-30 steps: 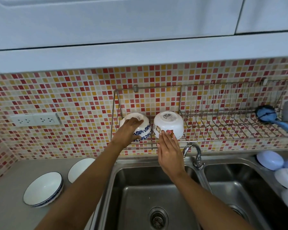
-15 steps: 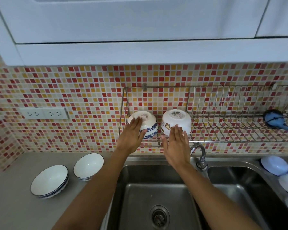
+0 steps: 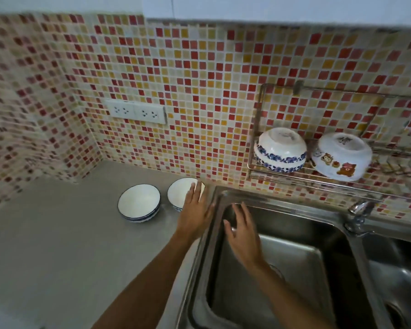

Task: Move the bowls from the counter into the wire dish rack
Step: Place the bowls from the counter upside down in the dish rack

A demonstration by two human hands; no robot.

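Two white ceramic bowls with dark blue rims [image 3: 139, 202] [image 3: 181, 192] upright on the grey table, side by side near its back edge, close to the sink-side edge. Over the nearer-to-sink bowl, the left hand [image 3: 195, 213], fingers [image 3: 193, 193] spread and released, holding nothing, not clearly touching the rim. Beside it, above the steel sink basin [image 3: 292, 269], the right hand [image 3: 243, 236], fingers likewise open and empty. Higher on the mosaic wall, the wire dish rack [image 3: 259, 167] with two bowls already upended at its left end: a white bowl with a blue floral band [image 3: 280, 150] and a white bowl with cartoon animal prints [image 3: 342, 156]. Roughly half done, then: two racked, two left on the table to lift.
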